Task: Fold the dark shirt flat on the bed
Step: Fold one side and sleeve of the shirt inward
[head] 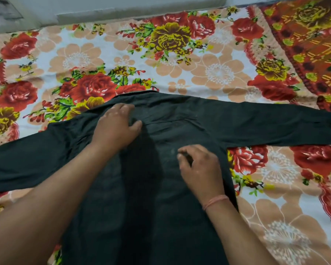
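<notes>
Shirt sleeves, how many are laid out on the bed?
2. One sleeve of the shirt stretches to the picture's left, the other sleeve to the right; both lie flat on the floral bedsheet.

Bed (208,54) covered by floral sheet (84,60): red and yellow roses, peach blooms on white; darker red-orange patterned band (313,39) at far right. Lying directly on sheet: dark shirt (161,197), spread flat, sleeves stretched left and right, body running toward near edge
</notes>
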